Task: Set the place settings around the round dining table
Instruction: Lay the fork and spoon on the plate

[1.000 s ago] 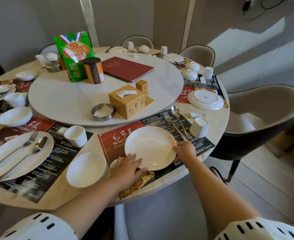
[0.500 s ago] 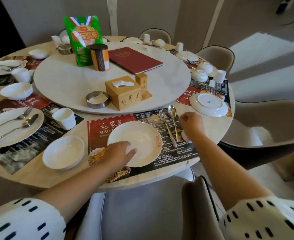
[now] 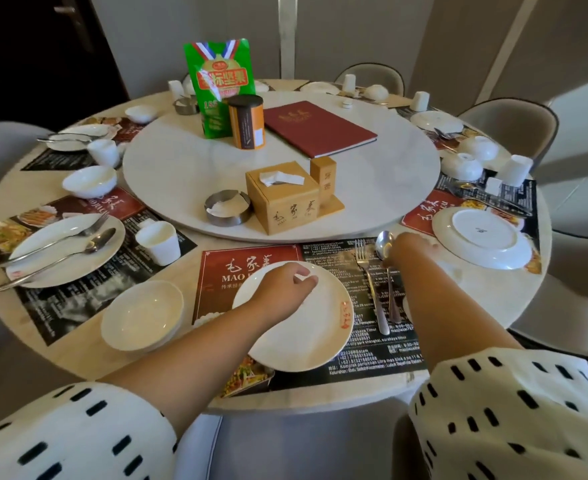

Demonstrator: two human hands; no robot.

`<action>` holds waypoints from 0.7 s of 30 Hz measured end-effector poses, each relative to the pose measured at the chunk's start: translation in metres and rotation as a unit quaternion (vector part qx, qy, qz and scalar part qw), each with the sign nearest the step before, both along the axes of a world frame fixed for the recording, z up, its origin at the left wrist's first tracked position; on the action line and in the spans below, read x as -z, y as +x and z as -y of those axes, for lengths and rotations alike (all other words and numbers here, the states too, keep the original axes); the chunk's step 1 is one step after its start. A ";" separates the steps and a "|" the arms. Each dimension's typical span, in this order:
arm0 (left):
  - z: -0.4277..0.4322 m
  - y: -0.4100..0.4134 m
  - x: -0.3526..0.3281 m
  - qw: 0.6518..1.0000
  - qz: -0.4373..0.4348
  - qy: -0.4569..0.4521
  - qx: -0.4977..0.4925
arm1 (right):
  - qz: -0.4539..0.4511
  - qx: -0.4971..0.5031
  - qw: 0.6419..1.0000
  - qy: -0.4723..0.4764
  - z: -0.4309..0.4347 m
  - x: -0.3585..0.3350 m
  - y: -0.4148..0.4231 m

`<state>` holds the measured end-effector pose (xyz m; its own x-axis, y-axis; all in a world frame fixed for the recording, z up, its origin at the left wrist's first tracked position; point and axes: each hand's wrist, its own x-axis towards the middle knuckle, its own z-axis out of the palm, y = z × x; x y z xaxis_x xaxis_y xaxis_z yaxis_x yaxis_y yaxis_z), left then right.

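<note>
A white dinner plate [image 3: 320, 334] lies on the red and black placemat [image 3: 244, 268] at the table's near edge. My left hand [image 3: 282, 287] rests on top of the plate with its fingers loosely curled. A fork [image 3: 368, 282] and a spoon [image 3: 384, 245] lie side by side just right of the plate. My right hand [image 3: 412, 249] reaches past the spoon's bowl toward the bare tabletop. Its fingers are blurred and partly hidden. A white bowl [image 3: 141, 315] sits left of the plate.
A marble turntable [image 3: 181, 168] carries a tissue box [image 3: 282, 199], a red menu [image 3: 320, 128], a green bag [image 3: 219, 84] and a tin. An upside-down plate [image 3: 481, 237] lies to the right. The left setting has a plate with cutlery and a cup [image 3: 157, 242]. Chairs ring the table.
My left hand moved from the plate's left rim onto its top. My right hand left the plate's right rim and reached forward and right, past the fork and spoon.
</note>
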<state>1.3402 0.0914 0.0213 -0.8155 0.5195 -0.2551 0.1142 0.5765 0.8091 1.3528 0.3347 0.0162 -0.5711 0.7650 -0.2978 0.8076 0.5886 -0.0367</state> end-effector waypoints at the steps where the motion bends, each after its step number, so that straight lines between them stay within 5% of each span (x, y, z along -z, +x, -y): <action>1: -0.003 -0.002 0.001 1.000 0.010 0.010 -0.008 | 0.007 0.009 1.000 -0.005 -0.002 0.001 -0.003; 9: -0.021 -0.005 0.007 0.996 0.045 0.065 -0.030 | 0.066 -0.032 0.989 -0.129 -0.042 0.039 -0.026; 15: -0.042 -0.010 -0.002 0.995 0.045 0.078 -0.043 | -0.039 -0.058 0.969 -0.238 -0.019 -0.029 0.002; 18: -0.061 -0.017 -0.002 1.000 0.002 0.025 -0.016 | -0.113 -0.046 0.967 -0.222 -0.027 -0.046 0.013; 21: -0.096 -0.022 -0.001 0.989 -0.037 -0.122 0.078 | -0.183 -0.018 0.953 -0.240 -0.028 -0.055 0.028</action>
